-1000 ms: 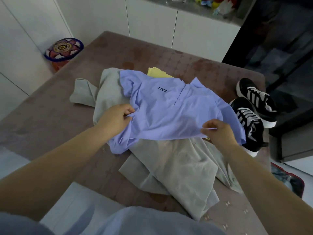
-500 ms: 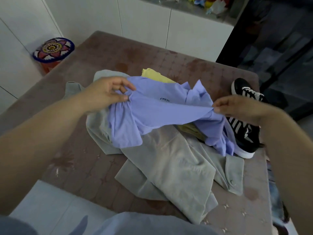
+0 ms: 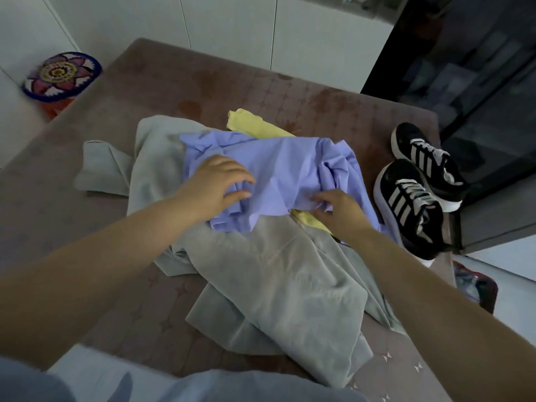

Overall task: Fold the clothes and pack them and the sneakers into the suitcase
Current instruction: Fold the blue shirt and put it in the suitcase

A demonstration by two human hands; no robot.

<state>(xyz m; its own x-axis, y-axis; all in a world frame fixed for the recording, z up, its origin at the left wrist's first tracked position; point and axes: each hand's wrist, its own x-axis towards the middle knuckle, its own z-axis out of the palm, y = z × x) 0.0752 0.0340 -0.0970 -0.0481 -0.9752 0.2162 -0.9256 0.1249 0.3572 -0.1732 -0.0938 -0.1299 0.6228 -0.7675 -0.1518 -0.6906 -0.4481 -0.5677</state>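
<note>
A lavender shirt [image 3: 284,172] lies crumpled on top of a pile on the brown padded surface [image 3: 72,216]. My left hand [image 3: 214,184] grips a bunch of its fabric at the left edge. Close beside it, my right hand [image 3: 338,211] pinches the shirt's near edge. Under the shirt lies a large grey garment [image 3: 275,285], which spreads toward me. A yellow garment [image 3: 249,123] peeks out behind the shirt and by my right hand. Two black sneakers with white stripes [image 3: 414,198] stand at the right edge. A dark, red-edged case [image 3: 475,285], partly hidden, sits on the floor to the right.
A round flower-patterned stool [image 3: 61,76] stands at the far left beside the white cabinets [image 3: 232,30]. A dark glass-fronted unit [image 3: 478,82] rises at the right behind the sneakers. Bare padded surface shows at the left and far side.
The shirt was held up and stretched between my hands; now it lies back on the pile with its logo hidden. My hands have dropped and come closer together.
</note>
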